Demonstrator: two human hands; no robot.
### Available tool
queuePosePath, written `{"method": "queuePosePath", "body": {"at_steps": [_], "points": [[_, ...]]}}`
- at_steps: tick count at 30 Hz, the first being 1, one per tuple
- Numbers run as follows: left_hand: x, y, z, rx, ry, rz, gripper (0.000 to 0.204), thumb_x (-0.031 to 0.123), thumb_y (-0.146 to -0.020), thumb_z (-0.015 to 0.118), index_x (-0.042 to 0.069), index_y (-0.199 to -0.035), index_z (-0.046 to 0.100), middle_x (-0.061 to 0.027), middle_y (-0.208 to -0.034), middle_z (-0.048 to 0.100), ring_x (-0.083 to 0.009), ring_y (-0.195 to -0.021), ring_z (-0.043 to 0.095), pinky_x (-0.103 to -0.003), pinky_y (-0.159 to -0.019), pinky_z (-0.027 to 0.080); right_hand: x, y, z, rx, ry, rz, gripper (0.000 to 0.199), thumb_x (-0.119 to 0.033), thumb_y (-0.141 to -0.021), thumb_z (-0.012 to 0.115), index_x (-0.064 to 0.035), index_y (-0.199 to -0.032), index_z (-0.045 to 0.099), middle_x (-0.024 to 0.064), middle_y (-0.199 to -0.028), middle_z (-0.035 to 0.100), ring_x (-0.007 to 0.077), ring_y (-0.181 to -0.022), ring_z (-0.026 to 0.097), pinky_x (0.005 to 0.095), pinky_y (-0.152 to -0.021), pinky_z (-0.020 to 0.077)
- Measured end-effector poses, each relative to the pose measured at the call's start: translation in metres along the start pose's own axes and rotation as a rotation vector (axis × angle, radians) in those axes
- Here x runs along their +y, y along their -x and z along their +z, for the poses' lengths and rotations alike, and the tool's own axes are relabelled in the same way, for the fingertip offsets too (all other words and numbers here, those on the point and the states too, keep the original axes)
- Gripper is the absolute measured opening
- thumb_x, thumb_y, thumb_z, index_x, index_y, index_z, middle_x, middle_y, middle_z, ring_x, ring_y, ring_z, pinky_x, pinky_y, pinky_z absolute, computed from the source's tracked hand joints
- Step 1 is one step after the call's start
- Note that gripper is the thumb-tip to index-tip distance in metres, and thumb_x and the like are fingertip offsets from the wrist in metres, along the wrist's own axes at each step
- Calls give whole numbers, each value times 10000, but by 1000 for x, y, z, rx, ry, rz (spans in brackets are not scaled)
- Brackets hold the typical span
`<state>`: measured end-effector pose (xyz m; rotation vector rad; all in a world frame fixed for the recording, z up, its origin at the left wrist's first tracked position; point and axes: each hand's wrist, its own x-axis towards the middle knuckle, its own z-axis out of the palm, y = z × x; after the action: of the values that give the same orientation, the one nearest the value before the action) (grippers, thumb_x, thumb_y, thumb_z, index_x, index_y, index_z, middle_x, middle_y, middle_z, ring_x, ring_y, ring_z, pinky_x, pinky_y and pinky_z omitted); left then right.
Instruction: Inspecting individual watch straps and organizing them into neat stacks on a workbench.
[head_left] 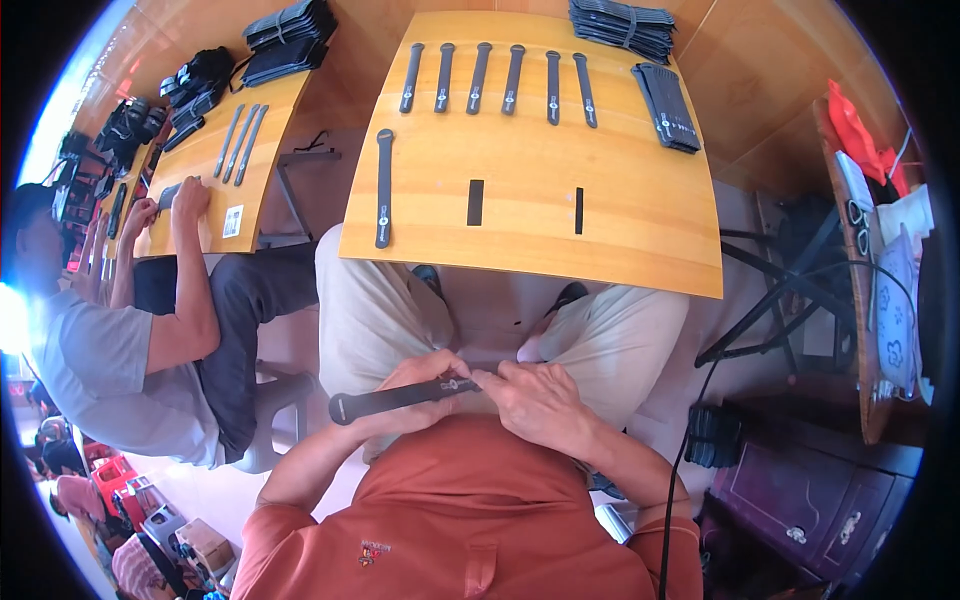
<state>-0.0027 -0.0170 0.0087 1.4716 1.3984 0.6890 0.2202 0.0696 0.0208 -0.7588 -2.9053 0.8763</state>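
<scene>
Table (640,225) with straps (478,80) and bundles (665,105) stands beyond left hand (422,369) and right hand (535,398), both clamping a black strap (385,403).

Right: dark purple cabinet (800,495), ornate handles. Above it, scissors (863,238) near the edge of a wooden side counter (872,425). Left: co-worker (105,350), grey shirt, seated on grey stool (284,418). Lower left: cardboard box (205,543).

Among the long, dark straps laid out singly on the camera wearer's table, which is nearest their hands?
The lone strap at the left of the table; the other six straps lie in a row toward the far edge.
</scene>
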Motion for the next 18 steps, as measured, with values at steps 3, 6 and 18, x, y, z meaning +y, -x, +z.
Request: {"method": "queuePosePath", "body": {"at_steps": [3, 6, 18], "points": [[-3, 0, 13, 111, 134, -86, 277, 76, -889, 774, 14, -1088, 591, -89, -900, 663, -178, -781, 646, -333, -691, 520, -4, -6, -1, 66, -86, 67, 391, -69, -890, 567, -131, -1246, 715, 95, -853, 680, 350, -774, 692, 494, -675, 519], [-13, 1, 20, 214, 260, -179, 251, 90, -935, 755, -6, -1104, 596, -69, -935, 667, -140, -818, 644, -311, -704, 528, -3, -9, 7, 144, -267, 107, 280, -142, -968, 542, -80, -1164, 732, 151, -888, 714, 384, -795, 704, 516, -682, 534], [-6, 0, 6, 10, -51, -43, 284, 72, -901, 700, -11, -1160, 616, -158, -928, 653, -239, -761, 676, -368, -660, 527, 2, -11, 3, 30, -291, 51, 263, -104, -958, 539, -58, -1111, 748, 194, -851, 721, 414, -784, 701, 539, -684, 530]]}}
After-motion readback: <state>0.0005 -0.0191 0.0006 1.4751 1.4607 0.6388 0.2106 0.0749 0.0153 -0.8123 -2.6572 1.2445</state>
